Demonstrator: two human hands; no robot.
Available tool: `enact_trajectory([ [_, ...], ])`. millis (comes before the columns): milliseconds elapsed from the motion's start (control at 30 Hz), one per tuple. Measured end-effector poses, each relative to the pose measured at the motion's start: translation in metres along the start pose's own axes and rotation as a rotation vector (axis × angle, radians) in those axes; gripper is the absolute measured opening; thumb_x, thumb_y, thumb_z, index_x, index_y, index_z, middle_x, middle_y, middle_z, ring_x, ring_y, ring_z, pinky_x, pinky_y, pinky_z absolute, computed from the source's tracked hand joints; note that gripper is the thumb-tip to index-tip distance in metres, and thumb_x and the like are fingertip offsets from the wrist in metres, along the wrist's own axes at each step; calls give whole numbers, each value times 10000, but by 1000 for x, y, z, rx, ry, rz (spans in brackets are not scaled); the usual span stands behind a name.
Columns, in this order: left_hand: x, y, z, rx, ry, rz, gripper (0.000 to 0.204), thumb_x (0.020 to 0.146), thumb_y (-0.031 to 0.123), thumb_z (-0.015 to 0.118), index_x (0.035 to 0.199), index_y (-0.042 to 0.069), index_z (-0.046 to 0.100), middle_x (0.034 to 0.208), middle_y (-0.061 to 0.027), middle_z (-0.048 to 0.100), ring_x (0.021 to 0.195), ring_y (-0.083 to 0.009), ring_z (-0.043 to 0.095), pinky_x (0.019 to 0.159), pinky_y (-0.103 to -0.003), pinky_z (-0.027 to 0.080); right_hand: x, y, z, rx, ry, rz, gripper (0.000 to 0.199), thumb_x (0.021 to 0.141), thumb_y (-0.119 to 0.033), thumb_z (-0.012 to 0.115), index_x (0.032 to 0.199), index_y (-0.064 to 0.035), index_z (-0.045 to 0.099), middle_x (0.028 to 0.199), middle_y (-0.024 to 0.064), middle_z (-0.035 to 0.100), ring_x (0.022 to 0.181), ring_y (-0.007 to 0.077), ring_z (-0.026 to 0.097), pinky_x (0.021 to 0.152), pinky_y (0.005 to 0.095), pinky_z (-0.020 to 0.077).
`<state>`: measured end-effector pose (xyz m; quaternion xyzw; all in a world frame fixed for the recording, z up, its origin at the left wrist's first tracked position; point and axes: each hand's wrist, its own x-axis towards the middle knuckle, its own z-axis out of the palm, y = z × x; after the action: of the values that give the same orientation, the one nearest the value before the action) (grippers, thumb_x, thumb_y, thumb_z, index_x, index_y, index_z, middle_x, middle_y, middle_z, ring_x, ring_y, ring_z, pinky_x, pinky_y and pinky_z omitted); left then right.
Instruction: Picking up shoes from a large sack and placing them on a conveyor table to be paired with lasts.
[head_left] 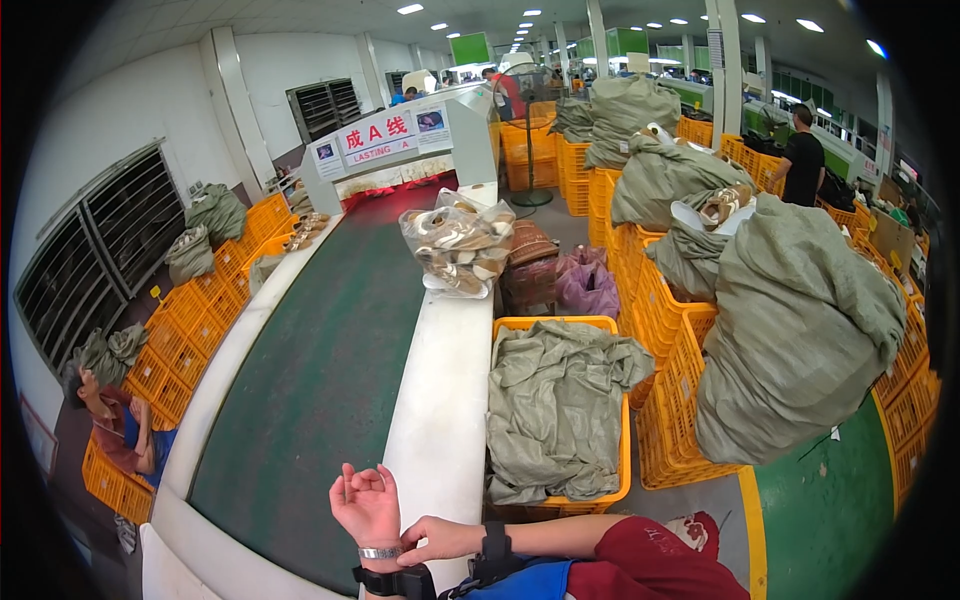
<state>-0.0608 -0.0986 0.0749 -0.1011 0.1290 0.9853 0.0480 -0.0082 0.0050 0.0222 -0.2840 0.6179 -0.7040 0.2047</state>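
Note:
My left hand [366,503] is raised palm up over the near end of the green conveyor belt [310,330], its fingers loosely curled and apart with nothing in them. A silver metal watch band [380,552] circles the left wrist, just above a black strap [392,580]. Reaching across from the right, my right hand [436,540] has its thumb and fingers closed at the edge of that band. Another black strap [494,545] is round my right wrist. Farther up the white ledge [440,400] beside the belt sits a clear plastic bag of brown and white shoes [460,243].
Close on my right is a yellow crate [624,450] with a grey-green woven sack [565,410] in it. Stacked crates [675,410] and a big full sack [795,330] stand beyond. A person sits [125,430] left of the belt; another person [803,160] stands far right.

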Motion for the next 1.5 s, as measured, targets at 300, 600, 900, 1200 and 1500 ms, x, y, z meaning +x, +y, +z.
enact_trajectory([
  [300, -2, -9, 0, 60, 71, -12, 116, 784, 162, 528, 856, 82, 572, 578, 6, 491, 643, -138, 541, 781, -357, 456, -3, -5, 0, -43, 40, 48, 309, 762, -274, 660, 819, 29, 639, 730, 65, 626, 693, 119, 554, 688, 249, 437],
  [600, -2, -7, -2, 65, 42, 2, 107, 779, 161, 542, 844, 82, 571, 587, 12, 493, 643, -135, 536, 774, -342, 452, -3, 7, -4, -15, -11, 22, 303, 779, -258, 647, 867, 32, 635, 764, 69, 637, 714, 116, 559, 705, 245, 435],
  [900, -5, -5, -1, 36, 16, 3, 113, 792, 168, 529, 851, 85, 578, 593, 9, 509, 655, -137, 549, 779, -337, 450, -3, 15, -6, 10, -98, -56, 285, 798, -214, 628, 935, 35, 621, 768, 68, 630, 706, 110, 549, 701, 241, 436],
  [1200, -8, -12, 2, 263, -77, 195, 145, 824, 180, 493, 899, 63, 535, 586, 1, 464, 644, -140, 519, 779, -317, 441, -3, 7, -1, 18, -56, -20, 237, 789, -173, 599, 879, 45, 614, 774, 64, 626, 730, 117, 547, 720, 251, 432],
  [1500, -12, -11, 11, 221, -43, 153, 142, 817, 188, 501, 890, 73, 545, 583, 8, 464, 651, -137, 524, 784, -319, 439, -2, 13, -2, 32, -57, -22, 223, 764, -146, 589, 891, 34, 621, 757, 54, 623, 718, 113, 543, 712, 244, 430],
])
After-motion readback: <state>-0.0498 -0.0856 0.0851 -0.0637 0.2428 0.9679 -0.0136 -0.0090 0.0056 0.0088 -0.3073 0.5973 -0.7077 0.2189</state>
